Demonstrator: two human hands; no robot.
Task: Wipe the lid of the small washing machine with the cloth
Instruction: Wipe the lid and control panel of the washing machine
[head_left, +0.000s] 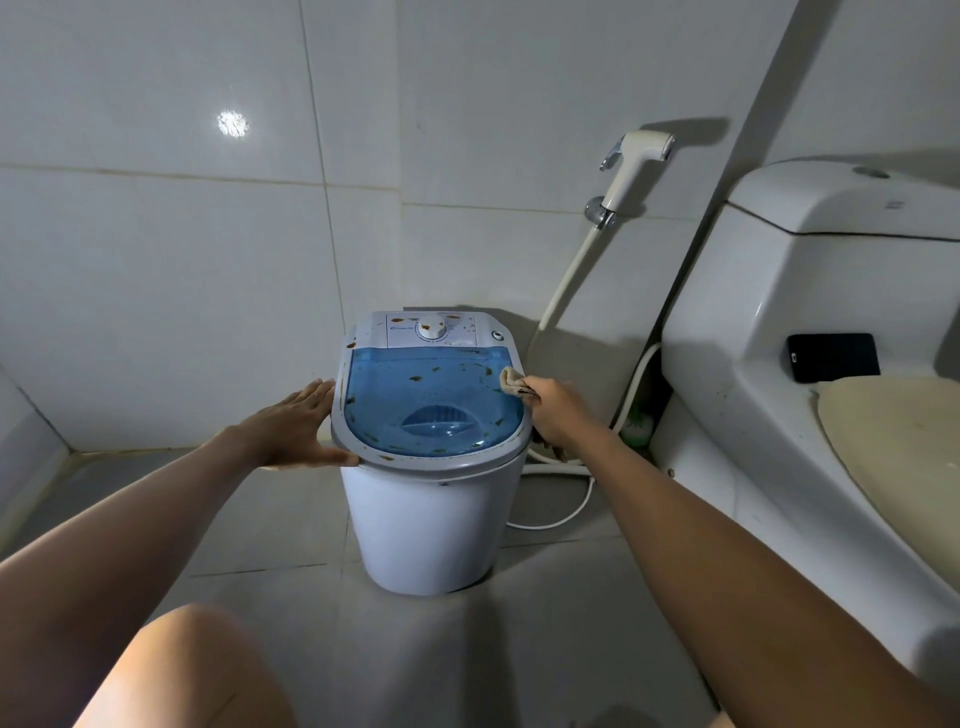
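A small white washing machine (431, 530) stands on the tiled floor in the middle of the view. Its translucent blue lid (415, 400) carries several brown and green smears, and the white control panel behind it is spotted too. My left hand (296, 421) lies flat against the machine's left rim, fingers spread. At the lid's right edge my right hand (558, 410) grips a bunched beige cloth (513, 380), and the cloth touches the far right part of the lid.
A white toilet (810, 332) fills the right side, with a black phone (832, 356) lying on it. A bidet sprayer (636, 161) hangs on the tiled wall behind. A white hose and cord (571, 504) trail on the floor right of the machine. My bare knee (192, 670) shows at the bottom left.
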